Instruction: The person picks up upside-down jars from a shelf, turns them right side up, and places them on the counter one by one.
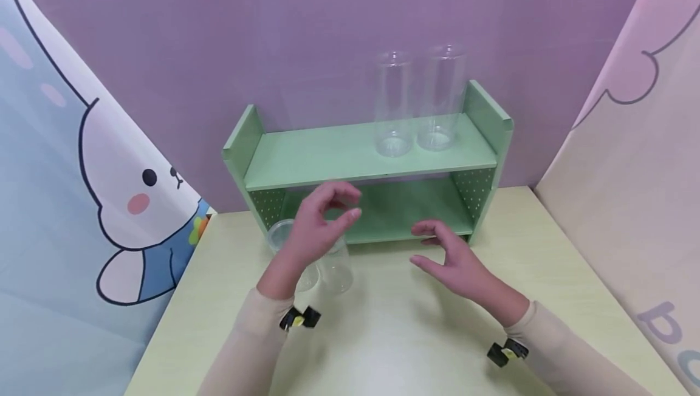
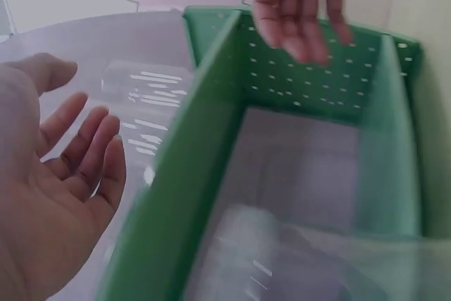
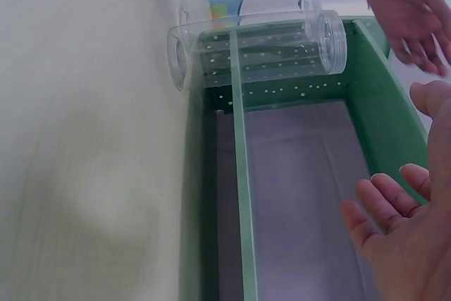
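My left hand (image 1: 319, 223) hovers in front of the left half of a green two-tier shelf (image 1: 328, 153), its fingers loosely bent around nothing. Below and behind it, two clear plastic jars stand on the table, a left one (image 1: 280, 235) and a right one (image 1: 336, 271), both partly hidden by the hand and wrist. My right hand (image 1: 454, 262) is held before the shelf's right half, with thumb and fingers apart and nothing between them. Two more tall clear jars stand side by side on the upper tier's right part, a left one (image 1: 394, 104) and a right one (image 1: 442, 101).
The shelf has raised side panels (image 1: 489, 119) and perforated lower sides (image 1: 474, 189). It stands at the back of a pale wooden table (image 1: 394, 341), close to a purple cloth backdrop (image 1: 328, 37). Printed curtains hang on the left (image 1: 126, 201) and right (image 1: 629, 189).
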`<state>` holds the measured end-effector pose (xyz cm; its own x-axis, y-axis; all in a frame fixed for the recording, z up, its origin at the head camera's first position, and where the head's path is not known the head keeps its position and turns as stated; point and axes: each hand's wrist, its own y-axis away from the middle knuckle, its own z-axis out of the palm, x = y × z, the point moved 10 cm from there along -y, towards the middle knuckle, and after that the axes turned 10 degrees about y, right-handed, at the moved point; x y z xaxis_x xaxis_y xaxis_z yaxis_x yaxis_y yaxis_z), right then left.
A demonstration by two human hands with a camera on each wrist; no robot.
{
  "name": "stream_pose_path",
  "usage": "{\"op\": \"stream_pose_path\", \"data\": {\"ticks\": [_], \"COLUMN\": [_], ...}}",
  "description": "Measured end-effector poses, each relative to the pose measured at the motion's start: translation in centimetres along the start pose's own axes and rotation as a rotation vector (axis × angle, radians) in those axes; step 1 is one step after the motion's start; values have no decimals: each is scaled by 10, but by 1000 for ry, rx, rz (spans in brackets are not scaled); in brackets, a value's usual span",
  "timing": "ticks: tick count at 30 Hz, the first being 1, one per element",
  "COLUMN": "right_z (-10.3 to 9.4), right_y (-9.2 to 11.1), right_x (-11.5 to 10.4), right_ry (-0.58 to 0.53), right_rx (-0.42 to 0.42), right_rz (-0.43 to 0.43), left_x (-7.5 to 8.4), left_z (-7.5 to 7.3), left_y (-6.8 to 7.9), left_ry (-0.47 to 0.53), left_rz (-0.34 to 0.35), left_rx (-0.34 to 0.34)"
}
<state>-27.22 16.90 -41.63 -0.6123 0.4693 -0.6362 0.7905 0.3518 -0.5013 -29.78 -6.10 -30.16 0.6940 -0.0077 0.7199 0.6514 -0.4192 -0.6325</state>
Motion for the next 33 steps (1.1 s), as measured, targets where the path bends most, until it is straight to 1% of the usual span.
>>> {"op": "stream_pose_path", "data": {"ticks": [1, 3, 5, 8, 10, 13, 16, 20, 24, 28, 33], "right_z": [0, 0, 0, 0, 0, 1, 1, 0, 0, 0, 1], "right_y": [0, 0, 0, 2, 2, 3, 4, 6, 8, 9, 10], "right_x": [0, -1, -1, -1, -2, -3, -4, -4, -5, -4, -3], "right_ry": [3, 12, 19, 33, 38, 38, 37, 43, 48, 45, 49], "right_rx": [1, 2, 1, -6, -13, -24, -30, -27, -19, -13, -21], "right_rz": [-2, -4, -6, -4, -5, -8, -7, -14, -33, -38, -30], "left_x": [2, 1, -3, -12, -20, -33, -45, -58, -63, -62, -60], "left_z": [1, 2, 4, 6, 6, 7, 9, 13, 17, 20, 20], "left_y": [-11, -33, -55, -81, -94, -111, -125, -140, -149, -153, -152], "left_ry": [-8, -32, -53, -81, -91, -109, -124, -111, -106, -121, -140], "left_rz": [-2, -41, -106, -227, -302, -395, -435, -448, -452, -455, -457], "left_rx": [3, 15, 39, 96, 139, 184, 202, 232, 257, 254, 262]}}
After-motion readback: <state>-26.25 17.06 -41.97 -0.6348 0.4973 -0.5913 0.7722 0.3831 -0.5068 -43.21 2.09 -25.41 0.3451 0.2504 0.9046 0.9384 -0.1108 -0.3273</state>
